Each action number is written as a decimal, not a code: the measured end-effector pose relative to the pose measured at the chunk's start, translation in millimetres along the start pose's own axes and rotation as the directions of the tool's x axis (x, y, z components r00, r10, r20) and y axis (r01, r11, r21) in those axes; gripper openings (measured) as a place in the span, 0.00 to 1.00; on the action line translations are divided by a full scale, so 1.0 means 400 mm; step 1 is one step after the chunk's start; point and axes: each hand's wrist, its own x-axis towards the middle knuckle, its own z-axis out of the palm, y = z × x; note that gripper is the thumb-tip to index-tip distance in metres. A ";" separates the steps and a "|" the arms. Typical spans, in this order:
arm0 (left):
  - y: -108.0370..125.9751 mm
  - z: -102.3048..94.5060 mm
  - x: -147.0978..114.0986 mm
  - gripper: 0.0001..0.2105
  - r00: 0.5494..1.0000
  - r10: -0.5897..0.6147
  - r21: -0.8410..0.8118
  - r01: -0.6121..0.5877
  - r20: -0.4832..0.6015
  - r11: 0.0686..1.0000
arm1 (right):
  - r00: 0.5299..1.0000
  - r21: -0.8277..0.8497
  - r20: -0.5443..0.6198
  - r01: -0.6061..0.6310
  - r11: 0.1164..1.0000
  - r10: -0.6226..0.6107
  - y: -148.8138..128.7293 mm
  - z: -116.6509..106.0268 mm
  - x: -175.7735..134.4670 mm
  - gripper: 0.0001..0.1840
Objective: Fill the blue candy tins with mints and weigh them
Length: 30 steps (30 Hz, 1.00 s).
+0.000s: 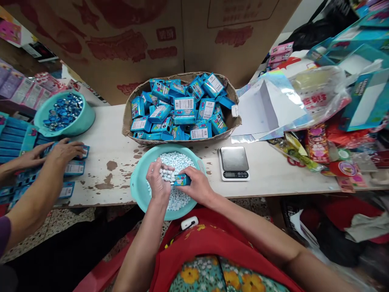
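Right hand (197,184): gripping a blue candy box (181,180) labelled CARAMELO, positioned above the turquoise basin (137,178). The box end at 9 o'clock faces the left hand (157,180), which is cupped around a portion of pale candies (166,175). The basin, containing loose candies (178,200), sits at the near edge of the worktop (106,121). Relative to the basin: a cut-down carton (127,130) of similar boxes at 12 o'clock; digital scale (234,160) between 2 and 3 o'clock; bowl (89,117) of blue foil-like pieces at 10 o'clock.
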 end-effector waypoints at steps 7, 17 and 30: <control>0.003 0.018 -0.007 0.13 0.999 0.040 0.049 -0.042 0.028 0.998 | 0.999 0.028 -0.017 -0.029 0.999 0.030 0.002 -0.011 0.001 0.15; 0.007 0.024 -0.021 0.14 0.998 0.057 0.066 -0.058 0.024 0.996 | 0.999 0.029 -0.025 -0.042 0.999 0.043 -0.002 -0.016 -0.002 0.14; 0.015 0.041 -0.029 0.19 1.000 -0.009 0.017 0.009 -0.008 1.000 | 0.996 0.150 -0.046 -0.065 0.987 0.073 -0.002 -0.009 0.005 0.15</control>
